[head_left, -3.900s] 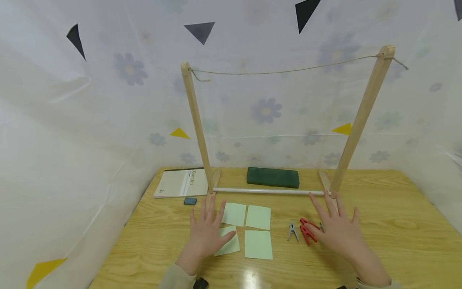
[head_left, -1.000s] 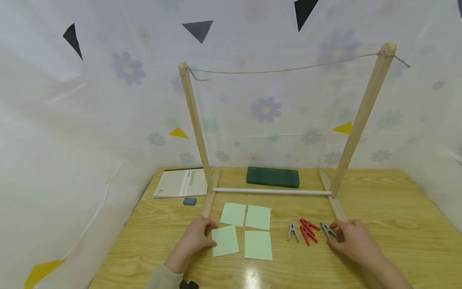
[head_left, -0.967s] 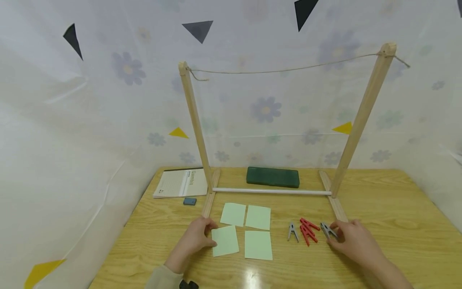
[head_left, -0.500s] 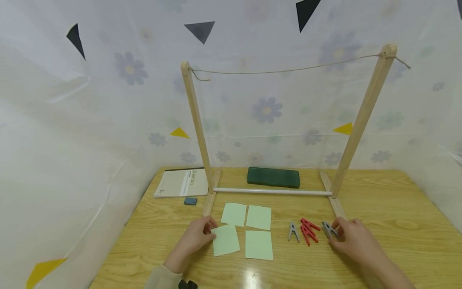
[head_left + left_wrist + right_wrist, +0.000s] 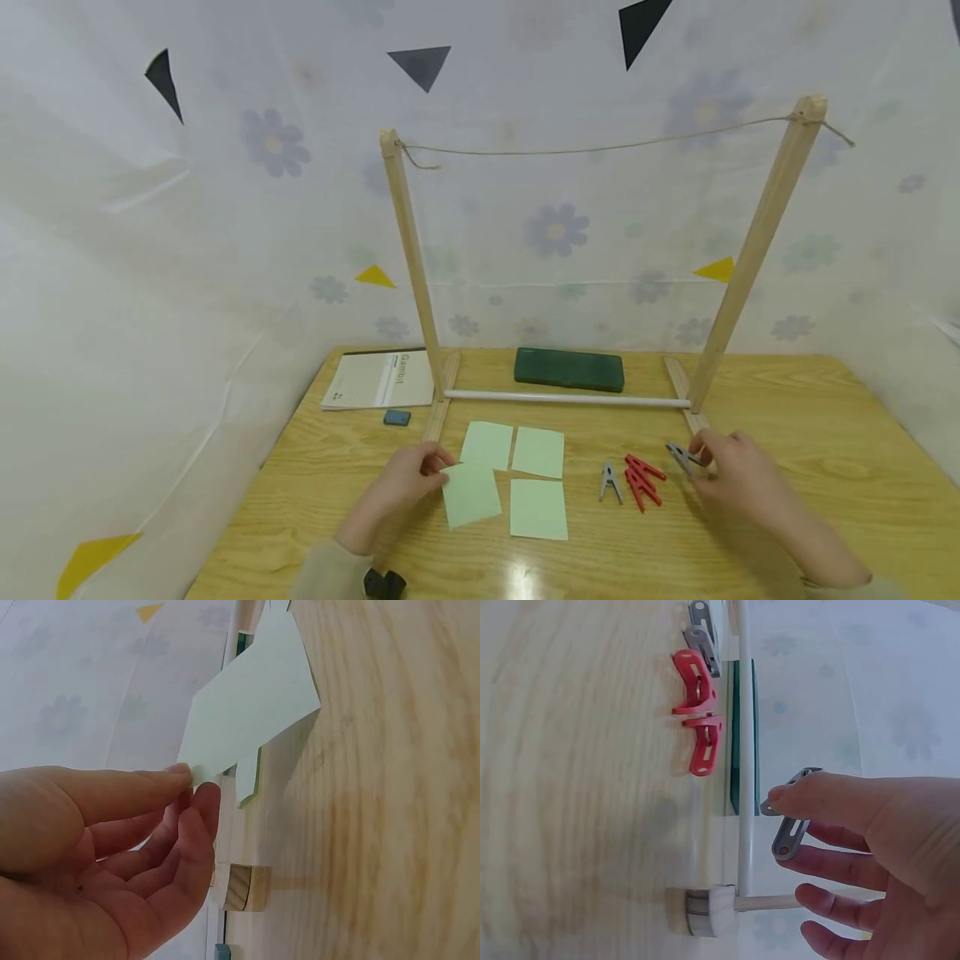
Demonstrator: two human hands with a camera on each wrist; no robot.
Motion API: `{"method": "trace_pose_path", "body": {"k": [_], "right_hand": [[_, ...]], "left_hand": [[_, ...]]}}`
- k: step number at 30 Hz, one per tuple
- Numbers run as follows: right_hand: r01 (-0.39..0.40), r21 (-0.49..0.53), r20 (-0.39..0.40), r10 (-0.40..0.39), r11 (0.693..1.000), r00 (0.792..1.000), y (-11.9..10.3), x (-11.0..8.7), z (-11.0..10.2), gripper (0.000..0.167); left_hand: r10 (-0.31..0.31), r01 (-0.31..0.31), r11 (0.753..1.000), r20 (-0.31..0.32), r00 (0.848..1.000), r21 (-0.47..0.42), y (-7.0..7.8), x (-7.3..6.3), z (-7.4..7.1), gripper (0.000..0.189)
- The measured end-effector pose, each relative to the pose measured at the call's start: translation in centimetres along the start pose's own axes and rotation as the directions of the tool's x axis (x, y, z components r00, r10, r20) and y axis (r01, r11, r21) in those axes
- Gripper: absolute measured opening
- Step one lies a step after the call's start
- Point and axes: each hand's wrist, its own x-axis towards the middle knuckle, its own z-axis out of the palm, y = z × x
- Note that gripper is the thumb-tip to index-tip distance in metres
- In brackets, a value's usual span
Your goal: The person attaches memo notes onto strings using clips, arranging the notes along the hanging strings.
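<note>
My left hand (image 5: 405, 483) pinches the left corner of a pale green square of paper (image 5: 472, 497) between thumb and fingers. The left wrist view shows that paper (image 5: 255, 694) tilted, with its near side off the table. Over at the right, my right hand (image 5: 742, 479) pinches a grey clothespin (image 5: 681, 457) above the table; the right wrist view shows the grey clothespin (image 5: 789, 836) between thumb and index finger. Between the hands lie two red clothespins (image 5: 642, 481) and another grey clothespin (image 5: 609, 483). Several more pale green paper squares (image 5: 538, 510) lie flat beside the held one.
A wooden frame stands behind, its left post (image 5: 412, 267) and right post (image 5: 757, 250) joined by a string (image 5: 562, 152) above and a white rod (image 5: 566, 399) below. Farther back are a notebook (image 5: 367, 382), a small blue block (image 5: 397, 417) and a green case (image 5: 568, 369).
Earlier both hands were spread over the table. They then took hold of the paper and the grey clothespin. Since then, the paper's left edge has risen and the clothespin has been lifted.
</note>
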Motion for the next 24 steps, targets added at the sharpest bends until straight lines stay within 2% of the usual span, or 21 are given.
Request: {"method": "trace_pose_path", "body": {"k": [7,12,18,24], "right_hand": [[0.031,-0.004,0.005,-0.031,1.000,1.000,-0.3,0.9,-1.5,0.030],[0.044,-0.020,0.033,-0.044,0.999,0.999,-0.6,1.8,-2.5,0.029],[0.084,-0.062,-0.020,-0.085,0.995,0.996,-1.0,2.8,-3.9,0.030],[0.130,-0.084,-0.068,-0.136,0.988,0.988,-1.5,4.0,-5.4,0.029]], "left_hand": [[0.032,-0.031,0.999,0.012,0.999,-0.038,0.6,0.4,-1.1,0.012],[-0.004,0.006,0.999,0.029,1.000,-0.053,1.4,0.6,-1.8,0.012],[-0.010,0.012,0.997,0.024,1.000,-0.076,2.0,1.0,-2.7,0.015],[-0.004,0.007,0.989,0.025,1.000,-0.150,2.5,1.7,-3.5,0.018]]}}
